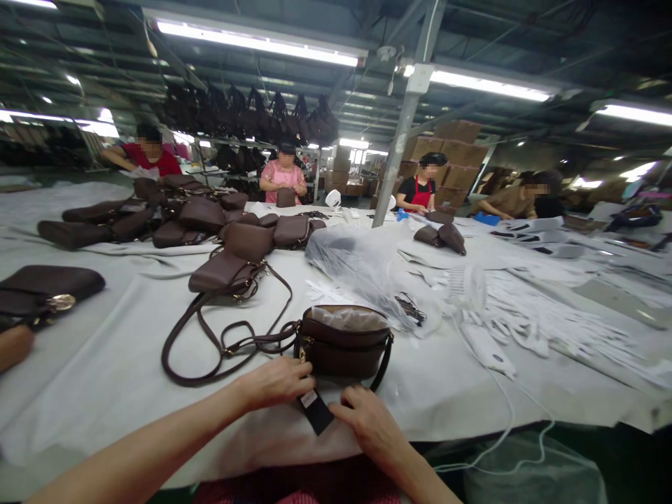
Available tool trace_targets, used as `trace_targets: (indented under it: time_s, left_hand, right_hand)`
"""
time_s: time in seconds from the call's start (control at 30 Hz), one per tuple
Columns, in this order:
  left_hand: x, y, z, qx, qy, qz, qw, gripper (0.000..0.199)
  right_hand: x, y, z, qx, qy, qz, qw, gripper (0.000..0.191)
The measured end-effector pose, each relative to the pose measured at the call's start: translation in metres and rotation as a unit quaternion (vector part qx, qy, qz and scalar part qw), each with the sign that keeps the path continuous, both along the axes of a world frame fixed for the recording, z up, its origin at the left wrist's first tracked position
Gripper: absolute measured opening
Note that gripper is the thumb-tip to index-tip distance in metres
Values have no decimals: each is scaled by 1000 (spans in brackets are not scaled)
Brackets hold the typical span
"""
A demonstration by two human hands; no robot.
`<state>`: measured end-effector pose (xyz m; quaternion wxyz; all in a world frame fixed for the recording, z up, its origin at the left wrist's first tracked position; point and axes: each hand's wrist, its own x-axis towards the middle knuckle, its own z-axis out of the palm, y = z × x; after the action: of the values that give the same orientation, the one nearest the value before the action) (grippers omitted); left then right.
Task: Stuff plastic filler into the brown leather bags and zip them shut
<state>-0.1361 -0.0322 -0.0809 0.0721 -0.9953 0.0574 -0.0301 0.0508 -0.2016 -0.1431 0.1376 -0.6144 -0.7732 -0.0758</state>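
A small dark brown crossbody bag (pixel 344 343) stands upright before me, its top unzipped and a whitish wrapping showing inside. Its long strap (pixel 192 364) loops out over the table to the left. From the bag's lower left hangs a black hang tag (pixel 318 416) with a small white label. My left hand (pixel 281 383) is closed at the tag's upper end, beside a gold zipper pull. At the tag's right edge, my right hand (pixel 365 413) has its fingers curled, thumb and fingertip pressed to it; the exact contact is partly hidden.
Brown bags (pixel 194 213) are piled at the back left, and another (pixel 231 259) lies closer. A co-worker's hand (pixel 15 346) is by a bag at far left. Clear plastic (pixel 357 269), a white fan (pixel 467 287) with cable, and white strips (pixel 567 325) lie to the right.
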Motion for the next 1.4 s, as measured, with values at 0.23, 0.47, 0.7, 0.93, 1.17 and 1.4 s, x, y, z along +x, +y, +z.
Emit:
trace_targets:
  time_s: [0.23, 0.47, 0.7, 0.93, 1.17, 1.4]
  left_hand:
    - [13, 3, 31, -134, 26, 142, 980, 55]
    - [-3, -47, 34, -629, 108, 51, 768, 45]
    - [-108, 57, 98, -631, 97, 268, 722, 20]
    - [-152, 151, 232, -411, -307, 390, 765, 16]
    - [-29, 106, 306, -492, -326, 188, 785, 14]
    - [101, 53, 329, -478, -147, 38, 865, 16]
  right_hand:
    - [-29, -22, -1, 18, 62, 107, 992, 15]
    - [4, -7, 109, 44, 319, 13, 947, 15]
    - [89, 3, 172, 136, 375, -198, 895, 34]
    - [164, 20, 143, 161, 507, -297, 793, 40]
    - [196, 42, 130, 161, 330, -350, 862, 41]
    - [81, 79, 275, 165, 399, 3, 902, 95]
